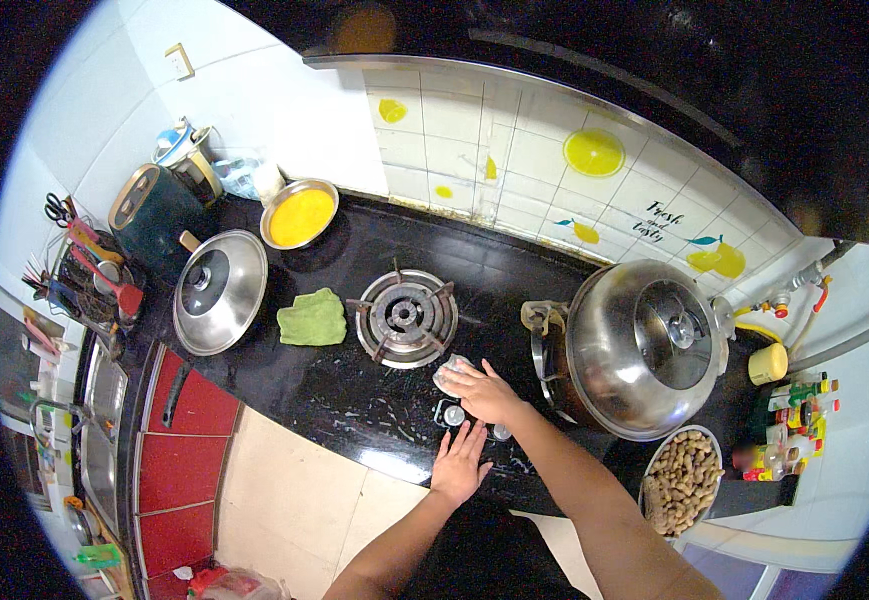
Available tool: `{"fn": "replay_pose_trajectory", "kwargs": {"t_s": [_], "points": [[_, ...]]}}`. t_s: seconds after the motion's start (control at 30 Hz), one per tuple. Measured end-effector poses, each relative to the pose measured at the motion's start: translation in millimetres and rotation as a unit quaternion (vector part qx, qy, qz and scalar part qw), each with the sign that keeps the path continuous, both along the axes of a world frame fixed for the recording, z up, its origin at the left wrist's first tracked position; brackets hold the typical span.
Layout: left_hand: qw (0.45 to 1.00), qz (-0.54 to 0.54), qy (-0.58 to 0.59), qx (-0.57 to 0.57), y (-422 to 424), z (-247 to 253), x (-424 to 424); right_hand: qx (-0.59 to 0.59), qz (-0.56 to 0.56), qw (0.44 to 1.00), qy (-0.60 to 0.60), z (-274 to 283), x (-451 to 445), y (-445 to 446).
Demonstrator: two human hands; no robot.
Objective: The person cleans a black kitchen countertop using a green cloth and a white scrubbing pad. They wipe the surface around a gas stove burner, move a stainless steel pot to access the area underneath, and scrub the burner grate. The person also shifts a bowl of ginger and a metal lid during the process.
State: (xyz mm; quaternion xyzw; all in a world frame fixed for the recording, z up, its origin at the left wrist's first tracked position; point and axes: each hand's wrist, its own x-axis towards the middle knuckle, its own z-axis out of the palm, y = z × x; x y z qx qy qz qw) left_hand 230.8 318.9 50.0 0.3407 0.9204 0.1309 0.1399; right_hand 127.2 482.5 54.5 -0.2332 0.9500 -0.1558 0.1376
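My right hand (484,394) lies on a crumpled whitish cloth (452,374) at the front right of the gas burner (406,318), its fingertips pressed on it. My left hand (460,463) is flat with its fingers apart at the counter's front, just below the stove's control knob (454,415). A second knob (501,432) shows partly beneath my right wrist. White streaks and specks mark the black stove top (359,397). Left of the burner lies a folded green cloth (312,318).
A large lidded steel pot (629,352) stands on the right, a bowl of peanuts (680,480) and bottles (794,427) beyond. At left are a lidded wok (221,292), a bowl of yellow food (301,217) and a utensil rack (96,277).
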Motion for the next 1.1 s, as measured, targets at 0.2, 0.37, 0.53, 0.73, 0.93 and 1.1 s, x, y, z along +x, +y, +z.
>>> {"fn": "replay_pose_trajectory", "kwargs": {"t_s": [0.2, 0.37, 0.53, 0.73, 0.93, 1.1], "points": [[1.000, 0.004, -0.012, 0.023, -13, -1, -3, 0.063, 0.064, 0.995, -0.040, 4, 34, 23], [0.985, 0.094, -0.022, 0.140, -37, -4, -10, 0.037, -0.055, 0.997, 0.048, -12, 29, 36], [0.980, 0.148, 0.049, 0.123, -45, -2, -34, -0.040, -0.092, 0.995, -0.004, -12, 4, -7], [0.983, 0.144, 0.019, 0.111, -42, 4, -54, 0.008, -0.160, 0.987, -0.003, -5, 13, 15], [0.921, 0.260, -0.046, 0.288, -29, -4, -48, -0.046, -0.265, 0.963, 0.032, -14, 54, 28], [0.879, 0.373, -0.086, 0.286, -10, -12, -53, -0.027, -0.260, 0.962, -0.075, 4, 59, 21]]}}
